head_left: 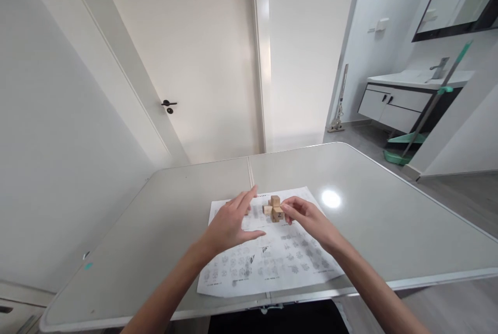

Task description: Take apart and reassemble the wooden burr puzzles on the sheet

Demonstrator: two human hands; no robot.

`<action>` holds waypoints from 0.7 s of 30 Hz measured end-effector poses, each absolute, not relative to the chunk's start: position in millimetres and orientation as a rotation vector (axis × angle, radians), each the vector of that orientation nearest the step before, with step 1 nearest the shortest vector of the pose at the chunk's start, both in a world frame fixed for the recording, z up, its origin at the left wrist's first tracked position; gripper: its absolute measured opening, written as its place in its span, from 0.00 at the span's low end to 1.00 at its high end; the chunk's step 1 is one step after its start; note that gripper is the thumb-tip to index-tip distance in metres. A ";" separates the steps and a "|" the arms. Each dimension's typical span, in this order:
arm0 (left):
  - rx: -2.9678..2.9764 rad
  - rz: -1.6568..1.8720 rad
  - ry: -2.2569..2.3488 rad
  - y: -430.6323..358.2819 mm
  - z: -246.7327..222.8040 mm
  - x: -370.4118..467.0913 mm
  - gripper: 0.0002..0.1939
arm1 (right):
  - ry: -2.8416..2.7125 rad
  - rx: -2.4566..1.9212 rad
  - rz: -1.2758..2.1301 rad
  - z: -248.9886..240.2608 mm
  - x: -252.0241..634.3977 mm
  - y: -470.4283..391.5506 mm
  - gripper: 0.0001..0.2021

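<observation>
A small wooden block puzzle [277,213] of interlocking pieces stands on a printed paper sheet [264,279]; one front face bears a dark mark like a Z. My right hand [305,216] comes in from the right, thumb and fingertips closed in a pinch at the puzzle's right side. To the left of the puzzle is my left hand [232,222], its thumb stretched away from the fingers and nothing between them. A bit of wood shows behind the left fingers, mostly hidden.
The sheet lies on a grey folding table [389,220] with a seam and metal rim. Beyond stands a white door [202,54]. At the right are a washbasin cabinet [397,103], a mop [342,100] and a green dustpan [397,157].
</observation>
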State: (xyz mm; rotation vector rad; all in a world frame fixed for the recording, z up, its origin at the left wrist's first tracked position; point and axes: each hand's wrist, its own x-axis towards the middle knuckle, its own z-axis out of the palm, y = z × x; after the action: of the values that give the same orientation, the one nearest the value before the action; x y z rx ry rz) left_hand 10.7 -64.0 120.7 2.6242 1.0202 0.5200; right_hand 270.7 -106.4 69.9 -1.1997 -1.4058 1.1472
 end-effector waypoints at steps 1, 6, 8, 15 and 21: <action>2.594 0.557 1.106 -60.3 111.9 0.8 0.49 | -1.373 -1.286 1.052 60.4 276.4 -100.6 0.22; 2.470 0.549 1.522 -42.7 58.2 -50.9 0.44 | -1.161 -1.544 0.759 13.3 311.6 -68.7 0.25; 2.457 0.528 1.555 -37.1 40.8 -63.4 0.43 | -1.112 -1.598 0.703 -0.6 323.0 -58.0 0.25; 2.484 0.451 1.505 -4.8 19.7 -67.8 0.46 | -1.049 -1.761 0.655 -23.0 341.5 -35.2 0.22; 2.582 0.367 1.288 23.0 12.5 -51.4 0.52 | -1.095 -1.808 0.643 -25.2 343.5 -25.9 0.18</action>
State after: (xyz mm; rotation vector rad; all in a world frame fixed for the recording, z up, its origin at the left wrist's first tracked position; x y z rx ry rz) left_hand -51.4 23.0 12.5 2.5825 1.2879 0.3665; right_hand 343.5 -25.9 -25.2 -1.8081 -1.0948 0.6431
